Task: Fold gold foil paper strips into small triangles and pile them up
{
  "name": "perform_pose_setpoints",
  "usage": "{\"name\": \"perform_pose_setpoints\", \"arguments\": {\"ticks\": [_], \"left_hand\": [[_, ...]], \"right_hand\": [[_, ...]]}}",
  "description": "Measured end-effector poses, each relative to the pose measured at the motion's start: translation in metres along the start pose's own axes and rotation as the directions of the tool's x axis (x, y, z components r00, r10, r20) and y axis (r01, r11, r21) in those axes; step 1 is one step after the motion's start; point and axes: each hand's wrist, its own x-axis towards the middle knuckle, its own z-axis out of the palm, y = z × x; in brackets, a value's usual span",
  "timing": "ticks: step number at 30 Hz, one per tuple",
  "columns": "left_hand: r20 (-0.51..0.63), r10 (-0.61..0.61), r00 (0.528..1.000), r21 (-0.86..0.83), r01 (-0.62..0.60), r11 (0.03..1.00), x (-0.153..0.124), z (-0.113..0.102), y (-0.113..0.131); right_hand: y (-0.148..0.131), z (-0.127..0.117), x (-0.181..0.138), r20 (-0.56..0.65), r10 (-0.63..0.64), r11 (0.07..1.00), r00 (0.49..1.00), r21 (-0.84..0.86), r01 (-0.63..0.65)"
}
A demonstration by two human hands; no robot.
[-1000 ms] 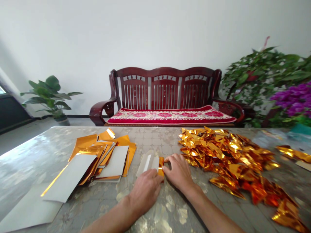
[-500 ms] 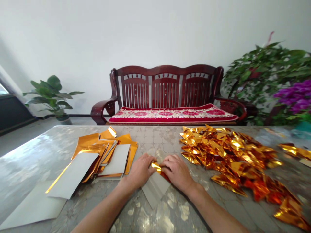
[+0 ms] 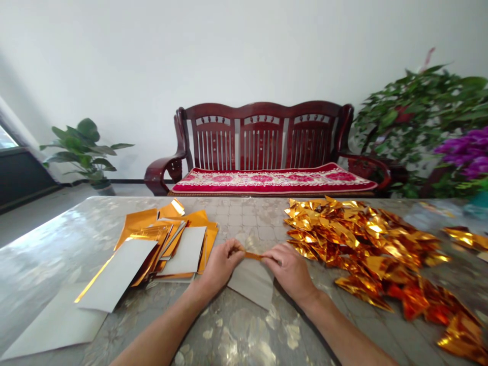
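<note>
Two hands work in head view: the left hand [image 3: 223, 267] and right hand [image 3: 290, 269] pinch opposite ends of a narrow gold foil strip [image 3: 253, 256], just beyond a grey card sheet [image 3: 251, 284]. Flat foil sheets [image 3: 163, 249] lie stacked leftward; creased foil pieces [image 3: 358, 239] form a larger heap rightward.

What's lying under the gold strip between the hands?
A pale grey card lies below the gold foil strip, on the patterned table top. The left hand and right hand cover its upper corners, so those stay hidden.
</note>
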Motion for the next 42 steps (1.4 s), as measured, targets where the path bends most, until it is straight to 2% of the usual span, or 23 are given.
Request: {"name": "perform_pose_setpoints", "arguments": {"ticks": [2, 4, 6, 7, 10, 13, 16, 18, 20, 23, 28, 32, 35, 42], "left_hand": [[-0.128, 0.176, 0.976, 0.032, -0.174, 0.984, -0.005, -0.002, 0.009], [-0.255, 0.383, 0.888, 0.091, -0.373, 0.923, -0.01, -0.005, 0.016], [-0.263, 0.495, 0.828, 0.166, -0.467, 0.869, -0.013, -0.007, 0.015], [-0.227, 0.512, 0.828, 0.2, -0.475, 0.857, -0.014, -0.008, 0.013], [-0.028, 0.484, 0.875, 0.307, -0.453, 0.837, -0.012, -0.006, 0.003], [0.142, 0.431, 0.891, 0.471, -0.443, 0.762, -0.009, -0.003, 0.0], [0.227, 0.395, 0.89, 0.614, -0.446, 0.651, -0.008, -0.001, 0.004], [0.248, 0.368, 0.896, 0.66, -0.435, 0.613, -0.009, 0.0, 0.007], [0.26, 0.334, 0.906, 0.666, -0.418, 0.618, -0.011, 0.0, 0.008], [0.254, 0.286, 0.924, 0.632, -0.382, 0.674, -0.011, -0.001, 0.007], [0.201, 0.18, 0.963, 0.568, -0.264, 0.78, -0.007, -0.003, 0.004], [0.194, 0.093, 0.977, 0.518, -0.182, 0.836, -0.002, -0.006, 0.004], [0.182, 0.044, 0.982, 0.511, -0.133, 0.849, 0.0, -0.005, 0.004], [0.07, -0.037, 0.997, 0.561, -0.008, 0.828, 0.002, -0.002, 0.006]], "right_hand": [[-0.002, -0.009, -0.001, -0.147, -0.081, 0.995, 0.986, -0.073, 0.071], [-0.005, -0.016, -0.004, -0.195, -0.171, 0.978, 0.966, -0.151, 0.143], [-0.007, -0.019, -0.007, -0.173, -0.202, 0.965, 0.964, -0.201, 0.166], [-0.007, -0.019, -0.008, -0.153, -0.207, 0.96, 0.966, -0.22, 0.171], [-0.005, -0.012, -0.006, -0.099, -0.239, 0.94, 0.966, -0.274, 0.205], [0.0, -0.003, -0.002, -0.036, -0.279, 0.911, 0.96, -0.326, 0.252], [0.004, 0.003, -0.001, 0.053, -0.282, 0.897, 0.958, -0.341, 0.283], [0.007, 0.004, -0.002, 0.102, -0.271, 0.901, 0.957, -0.324, 0.29], [0.008, 0.004, -0.004, 0.128, -0.246, 0.914, 0.961, -0.299, 0.274], [0.008, 0.004, -0.006, 0.142, -0.2, 0.936, 0.969, -0.263, 0.232], [0.009, 0.004, -0.004, 0.139, -0.137, 0.965, 0.981, -0.207, 0.164], [0.013, 0.006, -0.002, 0.156, -0.087, 0.98, 0.984, -0.167, 0.113], [0.015, 0.007, 0.001, 0.174, -0.045, 0.988, 0.984, -0.136, 0.069], [0.015, 0.007, 0.004, 0.197, -0.008, 0.99, 0.98, -0.135, 0.036]]}}
